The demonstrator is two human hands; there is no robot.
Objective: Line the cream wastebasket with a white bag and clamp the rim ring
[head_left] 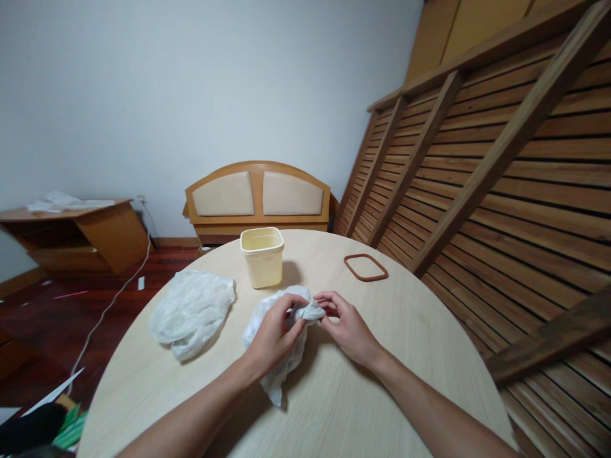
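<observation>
A crumpled white plastic bag (291,362) lies at the middle of the round table, its upper part bunched between both hands. My left hand (278,327) pinches the bunched part from the left, thumb and fingers closed on it. From the right, my right hand (346,327) holds the twisted end of the same bag with its fingertips. Behind the hands stands an upright, open pale yellow container (265,264). A second white plastic bag (193,312) is spread loosely at the left. The brown square ring (366,267) lies flat at the back right.
The round table (405,381) has a curved edge. Slatted wooden panels (477,191) lean along the right side. Beyond the table are a headboard (258,194) and, at the left, a low wooden cabinet (100,235). A cable (114,299) runs over the floor.
</observation>
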